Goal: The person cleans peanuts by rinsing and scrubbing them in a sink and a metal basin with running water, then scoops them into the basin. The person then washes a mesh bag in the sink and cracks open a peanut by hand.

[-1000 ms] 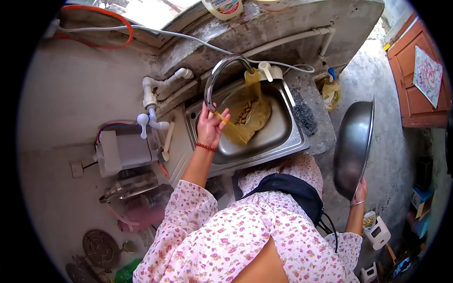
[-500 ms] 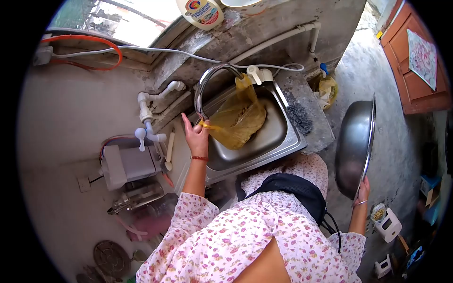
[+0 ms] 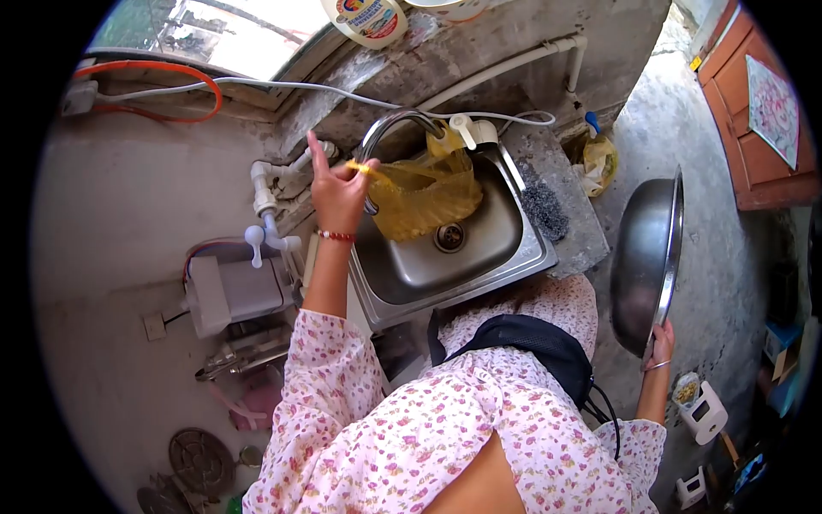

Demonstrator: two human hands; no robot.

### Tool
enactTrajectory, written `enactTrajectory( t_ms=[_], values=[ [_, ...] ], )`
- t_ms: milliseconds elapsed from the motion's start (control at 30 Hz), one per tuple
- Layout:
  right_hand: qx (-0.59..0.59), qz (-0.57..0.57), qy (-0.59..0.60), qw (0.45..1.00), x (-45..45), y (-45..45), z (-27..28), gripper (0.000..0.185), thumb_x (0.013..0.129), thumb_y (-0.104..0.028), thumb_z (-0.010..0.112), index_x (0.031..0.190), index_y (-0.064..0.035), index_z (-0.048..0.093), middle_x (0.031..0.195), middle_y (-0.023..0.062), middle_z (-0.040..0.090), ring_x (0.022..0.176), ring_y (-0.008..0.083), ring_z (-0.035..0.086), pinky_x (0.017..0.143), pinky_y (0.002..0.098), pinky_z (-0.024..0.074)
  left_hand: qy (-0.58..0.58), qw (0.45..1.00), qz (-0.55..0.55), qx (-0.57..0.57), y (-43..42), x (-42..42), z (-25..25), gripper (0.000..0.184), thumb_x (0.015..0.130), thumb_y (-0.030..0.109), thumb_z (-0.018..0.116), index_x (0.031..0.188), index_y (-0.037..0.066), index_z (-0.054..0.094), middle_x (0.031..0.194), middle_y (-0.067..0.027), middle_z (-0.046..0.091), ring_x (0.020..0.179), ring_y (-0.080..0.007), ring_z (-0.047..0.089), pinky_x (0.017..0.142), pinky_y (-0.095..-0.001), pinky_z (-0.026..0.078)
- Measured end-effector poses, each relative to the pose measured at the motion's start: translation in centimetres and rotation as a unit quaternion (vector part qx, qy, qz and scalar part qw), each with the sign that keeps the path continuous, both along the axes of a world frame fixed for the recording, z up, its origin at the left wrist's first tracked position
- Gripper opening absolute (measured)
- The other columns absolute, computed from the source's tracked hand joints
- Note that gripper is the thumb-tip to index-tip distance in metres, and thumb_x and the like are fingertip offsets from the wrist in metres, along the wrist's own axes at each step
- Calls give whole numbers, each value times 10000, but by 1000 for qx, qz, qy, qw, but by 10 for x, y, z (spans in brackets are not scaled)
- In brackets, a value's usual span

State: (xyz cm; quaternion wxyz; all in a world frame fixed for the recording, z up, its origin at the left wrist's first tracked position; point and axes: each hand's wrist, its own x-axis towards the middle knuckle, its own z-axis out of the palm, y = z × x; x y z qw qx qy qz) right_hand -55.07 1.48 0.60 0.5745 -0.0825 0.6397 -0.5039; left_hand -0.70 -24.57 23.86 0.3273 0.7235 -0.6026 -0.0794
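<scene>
A thin yellow plastic bag (image 3: 428, 206) hangs over the left part of the steel sink (image 3: 411, 278), its far end up against the curved chrome faucet (image 3: 377, 128). My left hand (image 3: 340, 199) pinches the near end of the bag beside the faucet, index finger sticking up. The sink's drain (image 3: 450, 237) shows below the bag. Out to the right, my right hand (image 3: 659, 344) grips the rim of a large metal basin (image 3: 640, 265), which is tilted on its side above the floor. Most of that hand's fingers are behind the rim.
A dark scouring pad (image 3: 544, 212) lies on the ledge right of the sink. White pipes with a valve (image 3: 255, 240) run along the wall at left. A cleaner bottle (image 3: 368, 19) stands on the sill. Another yellow bag (image 3: 599, 163) hangs beyond the ledge.
My left hand has risen up and left, pulling the bag's near end along the faucet. The bag has lifted, uncovering the drain. My right hand and the basin have barely moved.
</scene>
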Motion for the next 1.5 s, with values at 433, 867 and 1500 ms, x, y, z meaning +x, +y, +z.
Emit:
enactTrajectory(
  t_ms=[433,867,1500],
  values=[
    [-8,3,32,999,10,3,34,383,866,-19,488,1241,24,426,1098,117,573,965,196,581,853,306,470,-320,919,-209,-97,-53,-69,34,200,800,240,592,965,147,656,735,-93,644,666,-253,624,564,-349,495],
    [49,-22,102,993,32,22,78,393,848,-29,512,1232,15,442,1113,85,554,993,186,549,893,298,421,-53,896,-140,417,76,45,-328,203,789,168,579,939,53,654,921,-133,656,860,-294,622,774,-379,486],
    [78,203,173,961,137,-72,159,414,788,-6,571,1187,43,472,1059,88,583,928,160,563,854,270,431,-41,911,-121,392,81,44,-365,164,734,69,587,887,9,583,869,-207,617,845,-365,600,752,-427,482]
  ],
)
